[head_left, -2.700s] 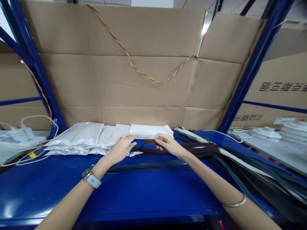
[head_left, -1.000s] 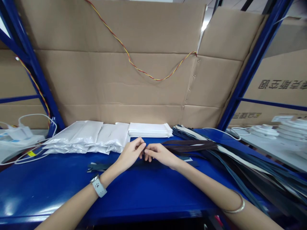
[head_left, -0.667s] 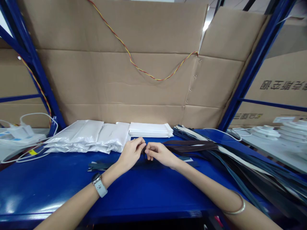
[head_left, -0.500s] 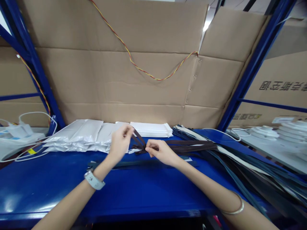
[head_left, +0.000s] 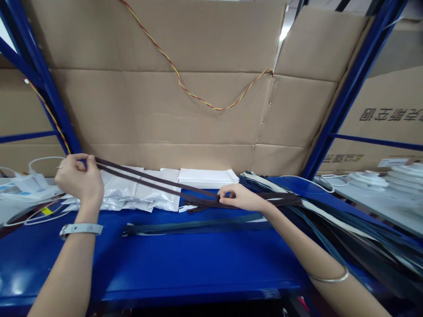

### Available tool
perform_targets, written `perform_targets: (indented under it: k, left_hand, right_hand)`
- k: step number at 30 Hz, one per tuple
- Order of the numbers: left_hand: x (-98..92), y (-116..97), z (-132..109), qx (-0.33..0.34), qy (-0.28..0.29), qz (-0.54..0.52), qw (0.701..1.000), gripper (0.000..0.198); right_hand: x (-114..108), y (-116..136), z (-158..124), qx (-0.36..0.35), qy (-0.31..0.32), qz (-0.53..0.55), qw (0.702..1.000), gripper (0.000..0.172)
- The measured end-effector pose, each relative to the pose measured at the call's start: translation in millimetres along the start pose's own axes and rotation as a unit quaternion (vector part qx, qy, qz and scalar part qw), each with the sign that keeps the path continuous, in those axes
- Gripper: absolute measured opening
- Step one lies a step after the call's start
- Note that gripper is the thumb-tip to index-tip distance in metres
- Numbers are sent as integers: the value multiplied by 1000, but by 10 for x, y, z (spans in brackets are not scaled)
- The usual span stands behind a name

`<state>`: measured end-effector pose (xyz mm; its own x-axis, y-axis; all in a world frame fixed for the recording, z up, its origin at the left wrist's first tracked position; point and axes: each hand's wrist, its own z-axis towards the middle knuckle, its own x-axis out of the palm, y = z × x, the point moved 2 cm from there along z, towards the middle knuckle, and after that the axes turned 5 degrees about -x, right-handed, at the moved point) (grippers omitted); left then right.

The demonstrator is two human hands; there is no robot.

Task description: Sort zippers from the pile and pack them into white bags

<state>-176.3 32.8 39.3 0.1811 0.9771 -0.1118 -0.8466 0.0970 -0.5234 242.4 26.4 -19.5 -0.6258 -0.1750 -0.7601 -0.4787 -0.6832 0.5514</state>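
My left hand (head_left: 81,178), out at the left above the white packages, is closed on one end of a dark brown zipper (head_left: 139,174). Its two tapes run apart and taut to my right hand (head_left: 243,198), whose thumb and fingers pinch the zipper where the tapes come together; the slider is hidden there. Beneath the right hand lie more brown zippers (head_left: 198,204), their ends towards the left. A dark teal zipper (head_left: 194,225) lies flat across the blue table (head_left: 191,264), in front of my hands.
White plastic packages (head_left: 155,200) and a flat white stack (head_left: 208,178) lie along the cardboard wall (head_left: 165,105). Teal, cream and dark zippers (head_left: 357,233) spread over the right side. White cables and plugs (head_left: 28,180) are at the left; blue posts (head_left: 350,92) frame the table.
My left hand has swung far left and up, drawing the brown tapes out long and taut. The right hand has shifted slightly right, still pinching the zipper.
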Motion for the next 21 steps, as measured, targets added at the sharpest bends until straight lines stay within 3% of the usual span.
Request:
perform_targets:
  k: [2,3,4,7,8,10,12,15,21]
  left_hand:
    - [-8,-173,-47,1,-39,24,999,39]
    - [3,-290,-95,12,-30,19,999,41]
    - [24,-425,-165,29,0,-1,1000,39]
    - [100,-877,-523,80,195,-121,970,24]
    - [123,-1026,-690,96,297,-166,935,21]
    - [138,-1277,-1050,146,484,-214,836,25]
    - [118,-1417,-1344,158,579,-232,766,28]
    - [101,-1463,-1572,155,619,-233,734,26]
    - [105,-1429,-1597,186,618,-231,728,16]
  right_hand:
    - [52,23,-3,39,30,93,994,23]
    - [75,33,-2,52,34,133,989,25]
    - [96,46,2,55,33,167,984,26]
    - [153,98,20,44,31,230,972,26]
    - [171,118,27,40,30,244,969,25]
    - [200,157,38,33,16,262,964,24]
    - [221,195,44,18,-5,271,962,24]
    - [244,250,45,-9,-15,269,963,24]
    - [270,300,31,-31,-8,254,967,20]
